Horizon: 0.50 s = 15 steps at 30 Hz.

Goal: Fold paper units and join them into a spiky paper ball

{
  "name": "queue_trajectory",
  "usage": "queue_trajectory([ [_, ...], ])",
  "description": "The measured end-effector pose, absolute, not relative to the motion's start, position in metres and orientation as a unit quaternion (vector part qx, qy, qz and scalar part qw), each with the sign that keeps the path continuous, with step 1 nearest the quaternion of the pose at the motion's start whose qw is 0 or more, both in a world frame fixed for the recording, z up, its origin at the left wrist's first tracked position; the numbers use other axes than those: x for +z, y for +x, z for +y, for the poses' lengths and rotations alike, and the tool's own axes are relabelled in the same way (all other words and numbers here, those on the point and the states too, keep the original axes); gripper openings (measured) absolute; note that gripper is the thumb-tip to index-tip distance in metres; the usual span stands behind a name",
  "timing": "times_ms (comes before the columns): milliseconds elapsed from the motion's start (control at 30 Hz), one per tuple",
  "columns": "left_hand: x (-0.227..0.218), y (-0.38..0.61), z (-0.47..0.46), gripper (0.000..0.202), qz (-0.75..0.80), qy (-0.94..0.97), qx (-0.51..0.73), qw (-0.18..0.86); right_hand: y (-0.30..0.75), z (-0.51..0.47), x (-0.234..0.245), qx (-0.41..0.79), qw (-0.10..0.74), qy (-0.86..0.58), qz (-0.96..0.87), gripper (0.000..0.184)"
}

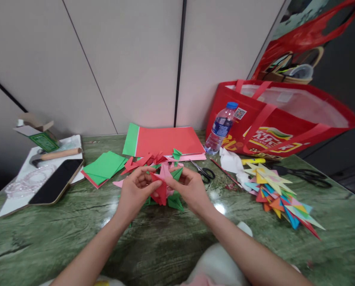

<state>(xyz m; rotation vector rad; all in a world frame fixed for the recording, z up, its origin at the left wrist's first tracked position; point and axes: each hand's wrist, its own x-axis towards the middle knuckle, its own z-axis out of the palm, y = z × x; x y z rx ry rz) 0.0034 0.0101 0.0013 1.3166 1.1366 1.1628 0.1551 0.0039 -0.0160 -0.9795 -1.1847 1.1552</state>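
Between my two hands is a folded paper flower (165, 174) with pointed red, pink and green petals, held up over the table. My left hand (137, 186) pinches its red side, thumb on the front of a red petal. On the other side my right hand (192, 186) grips the pink and green parts, its fingertips partly hidden behind the paper. Below and behind the hands lie more folded pieces: red ones (147, 159), a green one (175, 201) and some pink ones. Where the held flower ends and the loose pieces begin is hard to tell.
Red and green paper sheets (168, 141) lie at the back, green squares (105, 169) to the left. Scissors (205, 172), a water bottle (222, 129), a red bag (255, 119) and a multicoloured paper chain (280, 194) stand right. A phone (56, 182) and hammer (58, 154) lie left.
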Motion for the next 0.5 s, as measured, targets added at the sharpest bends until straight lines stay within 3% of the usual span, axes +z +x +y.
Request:
queue_trajectory([
  [200,0.007,0.005,0.009,0.033,0.470,0.547,0.470,0.509,0.158,0.008,-0.014,0.478,0.570,-0.409,-0.529,0.024],
  [367,0.012,0.005,0.008,0.023,0.484,0.557,0.449,0.503,0.158,0.008,-0.015,0.491,0.588,-0.393,-0.509,0.040],
  [500,0.009,0.002,0.010,0.023,0.485,0.542,0.448,0.519,0.158,0.009,-0.017,0.460,0.560,-0.405,-0.557,0.010],
])
